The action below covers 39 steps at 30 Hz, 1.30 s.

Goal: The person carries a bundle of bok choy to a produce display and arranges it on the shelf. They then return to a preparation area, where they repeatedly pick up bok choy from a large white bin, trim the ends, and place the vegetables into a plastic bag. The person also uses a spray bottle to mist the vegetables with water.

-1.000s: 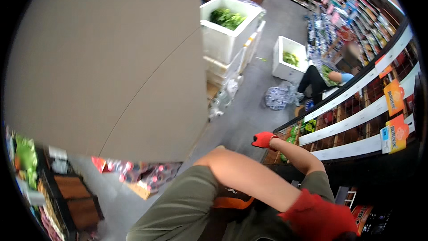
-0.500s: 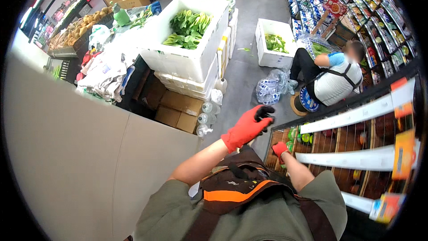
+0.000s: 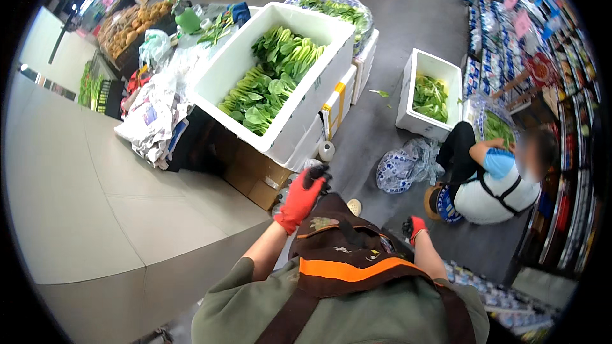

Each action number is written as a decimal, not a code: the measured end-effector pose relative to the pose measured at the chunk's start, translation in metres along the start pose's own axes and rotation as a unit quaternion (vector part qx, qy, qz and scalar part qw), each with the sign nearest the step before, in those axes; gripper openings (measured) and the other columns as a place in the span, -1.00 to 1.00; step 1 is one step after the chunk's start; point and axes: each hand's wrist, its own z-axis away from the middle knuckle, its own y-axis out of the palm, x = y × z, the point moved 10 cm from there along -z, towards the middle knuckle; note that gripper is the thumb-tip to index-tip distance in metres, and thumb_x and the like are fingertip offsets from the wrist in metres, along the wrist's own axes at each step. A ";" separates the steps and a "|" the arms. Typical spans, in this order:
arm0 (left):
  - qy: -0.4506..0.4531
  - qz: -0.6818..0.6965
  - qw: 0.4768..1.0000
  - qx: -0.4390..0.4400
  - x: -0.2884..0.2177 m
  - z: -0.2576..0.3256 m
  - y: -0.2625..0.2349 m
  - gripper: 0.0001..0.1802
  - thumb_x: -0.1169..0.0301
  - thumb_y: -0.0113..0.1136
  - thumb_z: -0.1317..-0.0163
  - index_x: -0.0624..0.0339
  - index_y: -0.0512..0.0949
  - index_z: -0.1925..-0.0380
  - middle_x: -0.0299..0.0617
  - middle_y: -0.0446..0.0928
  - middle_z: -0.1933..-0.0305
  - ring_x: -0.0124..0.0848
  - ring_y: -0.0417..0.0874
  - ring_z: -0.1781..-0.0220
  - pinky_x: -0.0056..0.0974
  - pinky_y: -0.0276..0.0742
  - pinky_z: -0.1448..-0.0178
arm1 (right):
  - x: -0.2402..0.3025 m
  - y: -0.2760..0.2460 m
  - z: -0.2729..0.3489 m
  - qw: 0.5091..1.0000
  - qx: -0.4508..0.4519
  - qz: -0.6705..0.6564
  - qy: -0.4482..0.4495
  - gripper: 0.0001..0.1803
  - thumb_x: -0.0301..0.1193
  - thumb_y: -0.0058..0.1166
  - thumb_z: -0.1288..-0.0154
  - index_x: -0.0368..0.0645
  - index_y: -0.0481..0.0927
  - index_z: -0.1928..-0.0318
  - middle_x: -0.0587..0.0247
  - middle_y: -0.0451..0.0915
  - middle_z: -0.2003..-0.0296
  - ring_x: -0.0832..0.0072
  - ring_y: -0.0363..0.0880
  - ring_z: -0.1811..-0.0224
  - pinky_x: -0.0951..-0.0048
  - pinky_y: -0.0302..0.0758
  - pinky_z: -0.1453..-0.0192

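Fingers loosely bent, tips parted, on the left hand [image 3: 299,200], nothing visible in their grip! It's up near the big box [image 3: 319,92], just off its near corner, and whether it touches anything behind, I can't tell. Across to the right hand [image 3: 415,227]: low, out in front of the body, small in view, its fingers bent, and whether they hold anything, I can't tell.

Greens [image 3: 280,86] next, heaped inside the big box, running from the near corner along the right-hand long edge, lying below the rim. That box tops a stack, its near corner jutting over a carton [image 3: 252,178], so a careless bump there could, I'd judge, shove it askew and spill leaves.

Look down now! A jug [image 3: 326,151] stands just beside the stack; a stray foot might topple it. Farther out, a loose leaf [image 3: 379,93] lies on the floor, a likely slip underfoot, and the plastic bag [image 3: 395,171] by the seated co-worker [image 3: 494,197] could snag a shoe if someone steps wide.
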 end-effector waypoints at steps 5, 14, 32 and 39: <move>0.130 -0.012 0.972 -0.193 -0.094 -0.067 -0.059 -0.67 0.48 0.06 -0.35 0.34 0.46 -0.08 -0.15 0.58 0.05 -0.46 0.61 0.23 -0.37 0.56 0.14 | 0.210 0.028 -0.008 0.981 0.081 -0.069 -0.163 -0.78 -0.18 0.00 -0.27 -0.02 0.55 0.23 0.21 0.60 0.39 0.28 0.58 0.38 0.20 0.51 0.24; 0.169 -0.054 0.914 -0.365 -0.107 -0.249 -0.197 -0.65 0.41 0.10 -0.34 0.26 0.45 -0.09 -0.18 0.57 0.03 -0.41 0.61 0.13 -0.33 0.57 0.12 | 0.401 0.134 0.008 0.971 -0.003 0.029 -0.239 -0.70 -0.21 0.07 -0.26 -0.15 0.61 0.13 0.24 0.54 0.52 0.44 0.47 0.60 0.36 0.46 0.52; -0.046 -0.694 0.674 -0.249 -0.068 -0.541 -0.159 -0.49 0.30 0.18 -0.13 0.07 0.41 -0.12 -0.11 0.49 -0.07 -0.10 0.53 -0.04 -0.06 0.49 -0.05 | 0.568 0.244 -0.057 0.964 0.065 0.227 -0.126 -0.69 -0.25 0.06 -0.28 -0.16 0.58 0.07 0.13 0.65 0.35 0.33 0.60 0.42 0.35 0.54 0.32; -0.076 -0.665 0.689 -0.277 -0.078 -0.546 -0.162 -0.54 0.26 0.24 -0.09 0.05 0.46 -0.03 -0.14 0.54 0.08 -0.13 0.58 0.09 -0.08 0.51 0.04 | 0.692 0.294 -0.090 0.934 0.127 0.318 -0.106 -0.74 -0.33 0.06 -0.29 -0.18 0.58 0.08 0.16 0.65 0.35 0.35 0.61 0.40 0.40 0.57 0.32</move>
